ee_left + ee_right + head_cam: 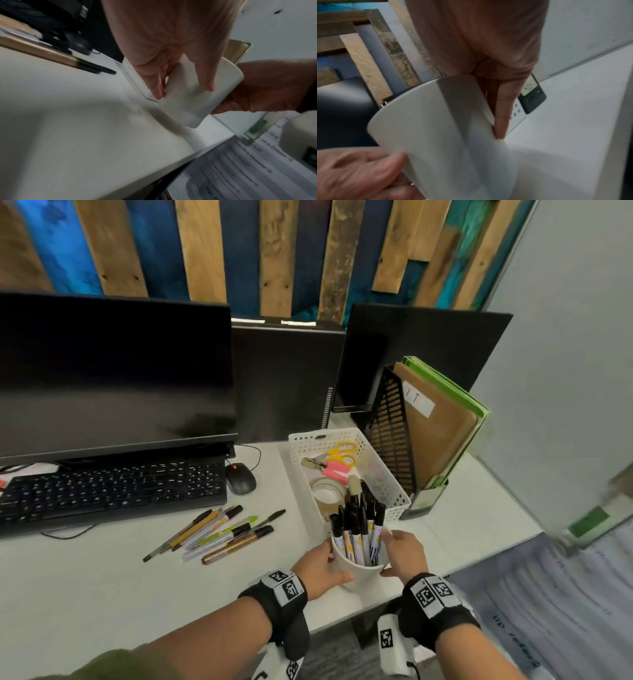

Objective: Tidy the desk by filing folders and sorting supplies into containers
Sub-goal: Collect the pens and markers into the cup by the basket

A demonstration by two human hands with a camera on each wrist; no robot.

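A white cup (356, 568) full of several black-capped markers (359, 522) is near the desk's front edge, and both hands hold it. My left hand (320, 568) wraps its left side and my right hand (406, 556) its right side. In the left wrist view the left hand (171, 60) has its fingers curled on the cup (197, 97), which is tilted. The right wrist view shows the right hand (479, 40) with a finger along the cup (445, 128). Several loose pens (219, 534) lie to the left. Folders (442, 433) stand in a black file rack (390, 436).
Just behind the cup is a white basket (390, 477) holding scissors (342, 453), a tape roll and small items. A keyboard (113, 494), a mouse (240, 478) and a monitor (113, 371) fill the left. A printed sheet (548, 594) lies below the desk's right edge.
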